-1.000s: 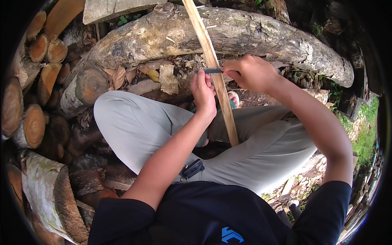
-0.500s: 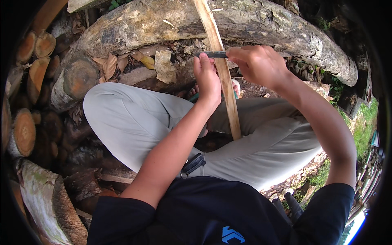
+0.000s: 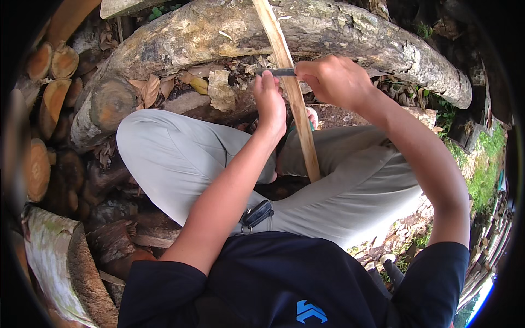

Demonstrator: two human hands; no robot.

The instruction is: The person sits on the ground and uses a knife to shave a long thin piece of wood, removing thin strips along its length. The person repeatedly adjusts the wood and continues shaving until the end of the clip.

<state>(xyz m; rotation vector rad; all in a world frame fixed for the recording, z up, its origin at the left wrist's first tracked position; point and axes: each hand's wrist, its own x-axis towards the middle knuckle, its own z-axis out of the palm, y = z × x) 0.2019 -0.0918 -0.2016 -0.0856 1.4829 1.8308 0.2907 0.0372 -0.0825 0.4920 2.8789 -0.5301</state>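
One wooden strip (image 3: pixel 298 101) looks pale — long (and narrow).

No txt, nos. or signs legible. Only mark seen: a blue angular logo (image 3: pixel 310 314) on the front of the person's dk T-shirt (image 3: pixel 257 279), nr the view's bottom edge.

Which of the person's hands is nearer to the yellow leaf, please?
Left. The left hand is to the right of the yellow leaf, past a bark piece; the right hand is farther right, beyond the pale wooden strip.
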